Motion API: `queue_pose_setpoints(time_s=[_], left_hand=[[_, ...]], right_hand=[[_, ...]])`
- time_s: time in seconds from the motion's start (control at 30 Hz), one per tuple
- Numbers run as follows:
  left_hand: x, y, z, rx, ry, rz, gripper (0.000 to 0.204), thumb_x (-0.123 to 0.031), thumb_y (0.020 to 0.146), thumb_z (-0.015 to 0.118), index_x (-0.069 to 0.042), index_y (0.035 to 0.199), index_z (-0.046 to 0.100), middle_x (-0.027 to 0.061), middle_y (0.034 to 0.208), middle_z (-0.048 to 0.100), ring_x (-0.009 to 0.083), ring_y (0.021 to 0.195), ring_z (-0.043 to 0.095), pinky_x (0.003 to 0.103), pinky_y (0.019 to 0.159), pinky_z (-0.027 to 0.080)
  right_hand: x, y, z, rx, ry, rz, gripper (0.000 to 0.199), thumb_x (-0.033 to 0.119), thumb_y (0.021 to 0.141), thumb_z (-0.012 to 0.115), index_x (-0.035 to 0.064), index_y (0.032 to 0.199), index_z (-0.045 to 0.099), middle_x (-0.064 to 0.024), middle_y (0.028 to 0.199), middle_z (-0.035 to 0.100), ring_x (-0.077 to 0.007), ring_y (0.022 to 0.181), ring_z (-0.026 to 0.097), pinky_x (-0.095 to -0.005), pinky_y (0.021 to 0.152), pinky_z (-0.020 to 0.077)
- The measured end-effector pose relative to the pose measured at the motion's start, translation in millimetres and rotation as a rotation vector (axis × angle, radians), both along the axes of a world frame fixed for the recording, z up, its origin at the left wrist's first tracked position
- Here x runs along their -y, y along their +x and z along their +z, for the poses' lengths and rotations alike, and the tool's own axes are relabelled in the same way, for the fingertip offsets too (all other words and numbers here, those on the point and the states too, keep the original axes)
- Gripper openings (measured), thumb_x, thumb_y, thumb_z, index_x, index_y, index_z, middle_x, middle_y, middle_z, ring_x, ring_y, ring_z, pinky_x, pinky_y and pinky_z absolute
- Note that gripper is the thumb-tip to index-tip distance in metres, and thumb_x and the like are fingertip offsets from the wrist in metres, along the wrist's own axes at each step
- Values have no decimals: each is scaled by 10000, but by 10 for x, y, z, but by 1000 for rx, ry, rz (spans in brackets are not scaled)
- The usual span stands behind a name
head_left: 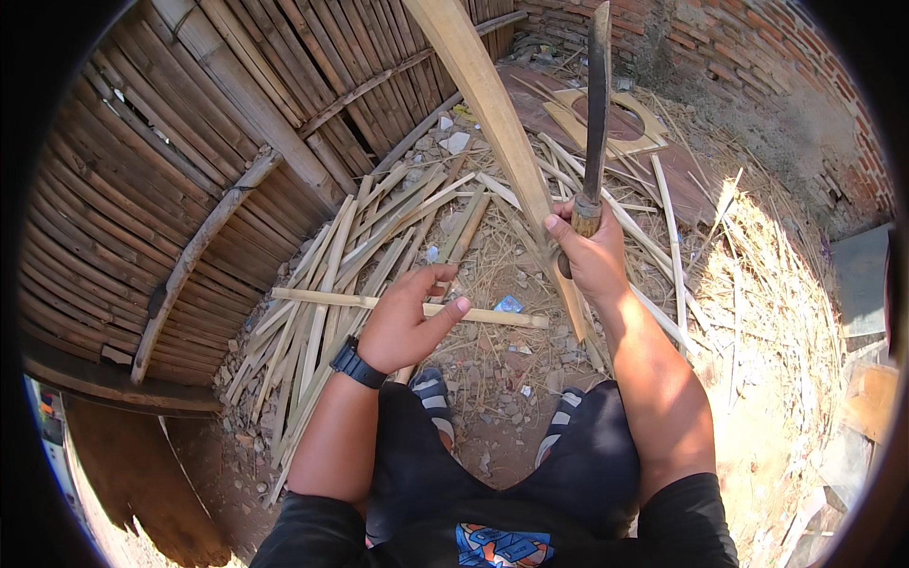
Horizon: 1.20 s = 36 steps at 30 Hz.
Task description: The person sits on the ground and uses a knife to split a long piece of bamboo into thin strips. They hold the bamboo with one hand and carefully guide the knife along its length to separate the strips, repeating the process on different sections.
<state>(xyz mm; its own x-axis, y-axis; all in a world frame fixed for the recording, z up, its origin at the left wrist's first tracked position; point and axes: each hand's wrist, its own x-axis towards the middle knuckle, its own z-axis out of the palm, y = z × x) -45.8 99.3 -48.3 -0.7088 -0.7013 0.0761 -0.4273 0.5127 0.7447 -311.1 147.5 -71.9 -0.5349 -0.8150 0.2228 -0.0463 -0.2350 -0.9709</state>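
The person sits low, knees apart, with both feet in striped sandals (434, 394) on the bare earth floor (502, 379). The right hand (589, 254) is closed in a fist around the wooden handle of a long machete (597, 114), and the dark blade stands almost upright, pointing away from the person toward the brick wall (757, 57). Just beside this hand, on its left, a long pale bamboo slat (483, 104) rises in a slope from the ground near the right knee up to the top edge of the view; whether the fist also touches the slat I cannot tell. The left hand (407, 322) holds nothing: the palm is turned up, the fingers are loosely curled and a little spread, and the thumb points to the right. A black wristwatch (357, 363) is on the left wrist. Under the left hand a short bamboo stick (492, 317) lies crosswise on the ground, and behind it many thin bamboo strips (322, 322) lie in a loose heap along the foot of a woven bamboo wall (189, 170). Near the brick wall, a flat wooden board with a round cut-out (653, 128) lies on the ground. Dry straw and shavings (776, 312) cover the ground on the right side.
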Motion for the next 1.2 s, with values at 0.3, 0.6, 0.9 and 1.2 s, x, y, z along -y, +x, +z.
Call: queue_pose_setpoints(time_s=[0.3, 0.6, 0.9, 1.2], left_hand=[[-406, -353, -514, 221, 492, -506, 540, -411, 972, 570, 6, 1308, 500, 149, 1149, 633, 214, 978, 641, 331, 838, 510], [-121, -531, -887, -265, 960, 199, 971, -728, 898, 402, -92, 1536, 41, 165, 1432, 411, 275, 1235, 521, 418, 976, 445], [216, -245, -171, -1029, 89, 254, 978, -734, 848, 487, -117, 1523, 141, 173, 1425, 425, 341, 1298, 473, 456, 1039, 424], [402, -453, 525, -1308, -42, 201, 649, -607, 948, 434, -78, 1323, 430, 117, 1148, 568, 279, 1108, 570, 468, 987, 455]], right_hand=[[404, 292, 486, 368, -320, -251, 236, 83, 851, 727, 73, 948, 513, -9, 830, 543, -90, 689, 488, -265, 646, 432], [400, 218, 615, 713, -450, -205, 178, 95, 910, 649, 65, 1003, 500, -51, 867, 560, -155, 744, 559, -328, 664, 466], [433, 529, 506, 989, -252, -188, 239, 60, 929, 608, 74, 1129, 478, -93, 1070, 564, -229, 934, 603, -440, 815, 536], [505, 1208, -198, 1165, 9, -61, 165, 130, 954, 600, 51, 1089, 547, -104, 1015, 582, -265, 949, 627, -424, 833, 555]])
